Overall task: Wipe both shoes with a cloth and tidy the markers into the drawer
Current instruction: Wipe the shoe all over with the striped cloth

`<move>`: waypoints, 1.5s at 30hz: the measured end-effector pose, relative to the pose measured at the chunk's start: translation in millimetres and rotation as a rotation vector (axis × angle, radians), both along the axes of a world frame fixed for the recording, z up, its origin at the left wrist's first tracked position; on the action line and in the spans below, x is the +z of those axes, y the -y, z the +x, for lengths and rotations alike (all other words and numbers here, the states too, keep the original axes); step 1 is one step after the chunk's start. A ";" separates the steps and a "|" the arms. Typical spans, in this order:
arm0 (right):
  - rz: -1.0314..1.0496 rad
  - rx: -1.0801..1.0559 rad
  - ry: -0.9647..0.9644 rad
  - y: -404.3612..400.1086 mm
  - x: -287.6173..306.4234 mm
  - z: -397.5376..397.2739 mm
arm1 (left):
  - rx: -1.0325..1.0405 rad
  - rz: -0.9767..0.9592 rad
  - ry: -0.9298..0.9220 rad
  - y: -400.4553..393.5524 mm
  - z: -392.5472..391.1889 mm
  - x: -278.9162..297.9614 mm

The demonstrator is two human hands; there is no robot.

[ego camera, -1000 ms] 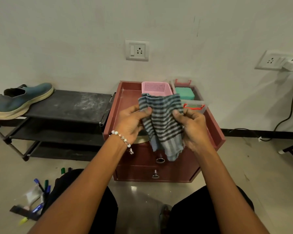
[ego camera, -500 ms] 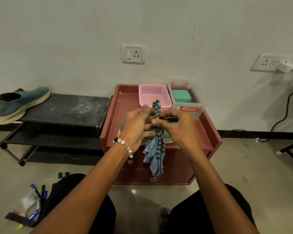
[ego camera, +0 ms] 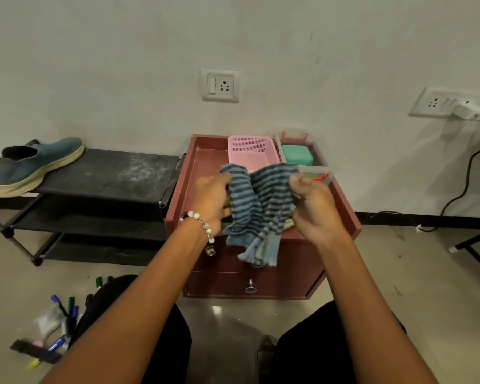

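Observation:
Both hands hold a blue striped cloth (ego camera: 258,206) spread in the air over the red drawer cabinet (ego camera: 341,206). My left hand (ego camera: 212,200) grips its left top corner and my right hand (ego camera: 312,206) grips the right one; the lower end hangs in front of the upper drawer. A blue shoe (ego camera: 31,164) lies on the top shelf of the black rack (ego camera: 111,176) at the left. Several markers (ego camera: 64,320) lie scattered on the floor at the lower left. The lower drawer (ego camera: 250,285) with its metal knob is closed. A second shoe is mostly hidden behind the cloth.
On the cabinet top stand a pink basket (ego camera: 251,151) and a clear box (ego camera: 315,173) holding a green case (ego camera: 297,155). Wall sockets (ego camera: 220,85) sit above, and a black cable (ego camera: 460,189) runs down at the right. My knees fill the bottom of the view.
The cloth was bunched between hands held close together; now the hands have moved apart and the cloth is spread open again.

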State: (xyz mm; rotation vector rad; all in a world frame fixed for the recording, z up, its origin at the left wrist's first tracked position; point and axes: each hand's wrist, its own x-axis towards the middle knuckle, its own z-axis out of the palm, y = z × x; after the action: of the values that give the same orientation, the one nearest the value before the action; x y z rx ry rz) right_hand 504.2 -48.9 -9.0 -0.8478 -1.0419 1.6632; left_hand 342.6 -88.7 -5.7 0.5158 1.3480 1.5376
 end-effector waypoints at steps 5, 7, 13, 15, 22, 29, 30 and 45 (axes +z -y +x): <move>-0.246 -0.122 -0.331 -21.3 2.6 40.3 | 0.146 0.047 0.046 -3.1 -49.6 6.2; -0.294 -0.165 -0.325 -27.1 0.0 49.2 | 0.133 0.076 -0.035 0.9 -61.8 8.2; -0.301 -0.074 -0.362 -18.3 6.6 41.7 | 0.130 -0.174 -1.126 11.2 -71.1 -1.1; -0.285 0.037 -0.388 -11.9 12.0 35.2 | 0.079 -0.343 -1.342 10.6 -67.7 -8.3; -0.233 0.308 -0.402 -0.4 22.3 12.0 | -0.802 0.308 -0.820 5.7 -20.6 -1.8; -0.060 0.162 -0.223 -18.6 16.6 42.9 | -0.781 0.289 -0.630 0.7 -17.3 -7.5; 0.017 0.112 -0.083 -21.2 15.8 50.5 | -0.739 0.302 -0.575 1.9 -18.8 -5.9; -0.068 0.200 0.776 -9.8 -6.2 18.7 | -0.137 0.273 0.228 2.6 -34.1 15.4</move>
State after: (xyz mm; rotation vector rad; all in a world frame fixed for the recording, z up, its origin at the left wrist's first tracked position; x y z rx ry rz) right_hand 522.9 -39.0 -15.3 -1.5398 -1.6360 1.5545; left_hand 308.5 -91.4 9.7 0.5696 0.9168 1.6212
